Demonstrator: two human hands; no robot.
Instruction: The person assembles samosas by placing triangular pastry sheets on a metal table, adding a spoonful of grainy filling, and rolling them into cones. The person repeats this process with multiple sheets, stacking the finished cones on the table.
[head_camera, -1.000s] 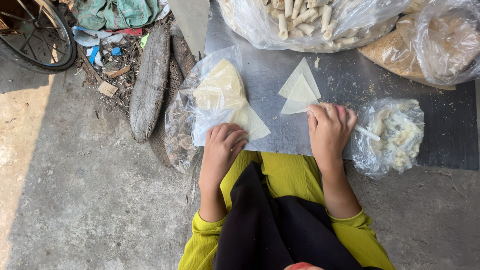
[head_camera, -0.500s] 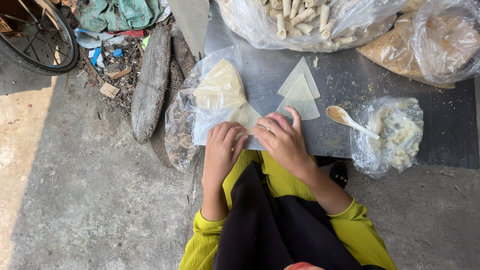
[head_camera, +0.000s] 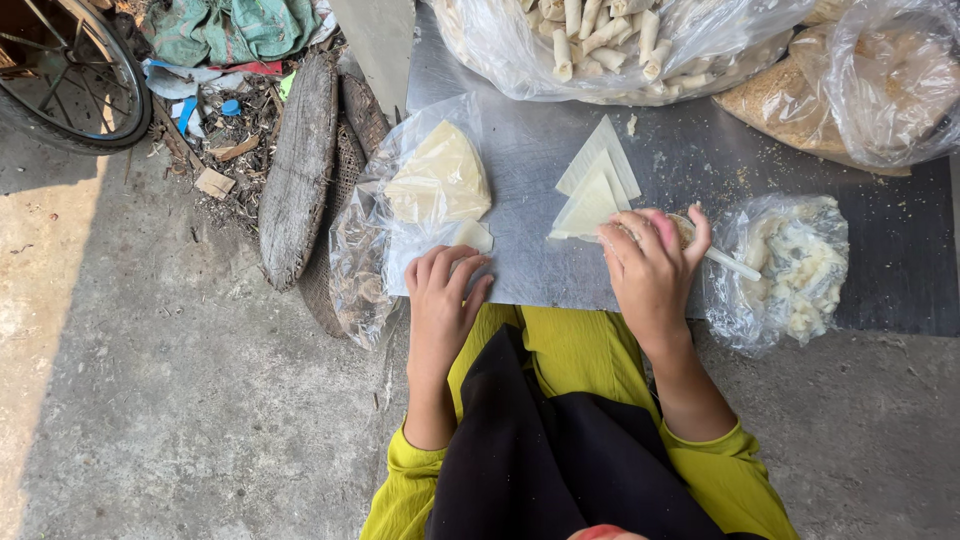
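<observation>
The right hand (head_camera: 650, 270) curls its fingers around a spoon (head_camera: 725, 262), gripping it near the bowl; the pale handle sticks out to the right of the hand and slightly toward the person, its long axis running nearly level across the view. The fingertips rest at the near corner of a wrapper stack (head_camera: 595, 190), thin pale triangles lying flat with their apex pointing away from the person. The wrist bends a little and the forearm runs back toward the body, ending in a yellow-green sleeve (head_camera: 735, 470).

The left hand (head_camera: 445, 300) lies palm down, fingers loosely together and slightly bent, tips on a small pale wrapper (head_camera: 470, 236) at the near edge of the tray (head_camera: 540, 150). It holds nothing that can be seen. Its forearm runs straight back to the body.

Just beyond the left hand an open clear bag (head_camera: 385, 240) holds a thick wedge of wrappers (head_camera: 440, 180). To the right of the right hand, a small bag of filling (head_camera: 795, 265) sits just beside the spoon handle. At the far edge lie a large bag of finished rolls (head_camera: 600, 40) and a bag of crumbs (head_camera: 850, 90). The tray rests on a concrete floor (head_camera: 150, 380).
</observation>
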